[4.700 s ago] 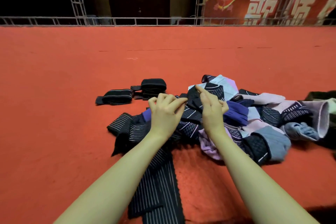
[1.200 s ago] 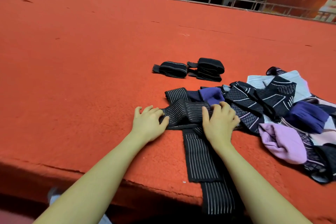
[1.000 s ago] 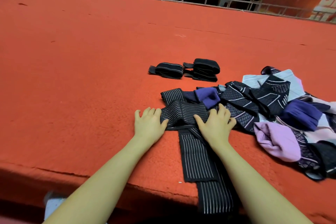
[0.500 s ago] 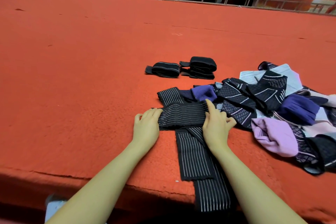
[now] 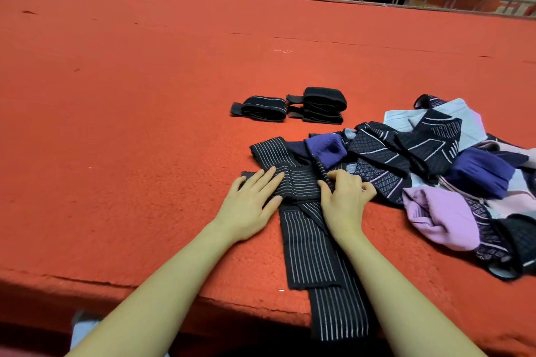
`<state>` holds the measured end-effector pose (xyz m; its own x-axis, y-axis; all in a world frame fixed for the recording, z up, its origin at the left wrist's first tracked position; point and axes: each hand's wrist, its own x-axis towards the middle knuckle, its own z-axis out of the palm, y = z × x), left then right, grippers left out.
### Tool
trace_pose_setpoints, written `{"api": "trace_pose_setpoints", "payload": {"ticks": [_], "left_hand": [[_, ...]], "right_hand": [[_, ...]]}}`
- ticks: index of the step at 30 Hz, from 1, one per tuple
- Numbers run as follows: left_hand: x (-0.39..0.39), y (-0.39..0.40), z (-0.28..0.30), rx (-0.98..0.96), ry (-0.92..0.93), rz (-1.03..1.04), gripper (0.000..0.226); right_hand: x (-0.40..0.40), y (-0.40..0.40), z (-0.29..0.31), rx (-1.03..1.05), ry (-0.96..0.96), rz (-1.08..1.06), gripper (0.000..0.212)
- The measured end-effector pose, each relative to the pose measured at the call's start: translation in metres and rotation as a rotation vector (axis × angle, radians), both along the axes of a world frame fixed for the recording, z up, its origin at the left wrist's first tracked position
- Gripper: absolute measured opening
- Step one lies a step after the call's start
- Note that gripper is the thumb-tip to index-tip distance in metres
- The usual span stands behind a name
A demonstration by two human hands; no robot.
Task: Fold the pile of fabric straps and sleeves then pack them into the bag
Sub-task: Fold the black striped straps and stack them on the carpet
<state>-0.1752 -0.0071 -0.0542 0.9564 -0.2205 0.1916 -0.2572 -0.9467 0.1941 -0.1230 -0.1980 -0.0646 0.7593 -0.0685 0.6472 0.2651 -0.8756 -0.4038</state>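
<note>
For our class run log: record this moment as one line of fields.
step: folding striped strap | left hand: flat on fold | right hand: gripping fold | folded straps: set aside

Two hands, left (image 5: 251, 203) and right (image 5: 345, 199); one long striped strap (image 5: 311, 243); two folded black straps (image 5: 262, 107) (image 5: 322, 104); one pile of sleeves (image 5: 441, 171).

Bare carpet (image 5: 130, 130) left; fabric pile (image 5: 452, 171) crowds right.

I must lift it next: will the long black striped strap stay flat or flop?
Probably flop: the strap drapes limply over the carpet edge. It likely unfolds once the left hand and right hand let go.
</note>
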Motion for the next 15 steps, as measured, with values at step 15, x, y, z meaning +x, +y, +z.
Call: {"api": "trace_pose_setpoints", "payload": {"ticks": [15], "left_hand": [[0.025,-0.037,0.010,0.134,0.128,-0.197,0.051]], "right_hand": [[0.015,-0.034,0.019,0.051,-0.131,-0.201,0.014]]}}
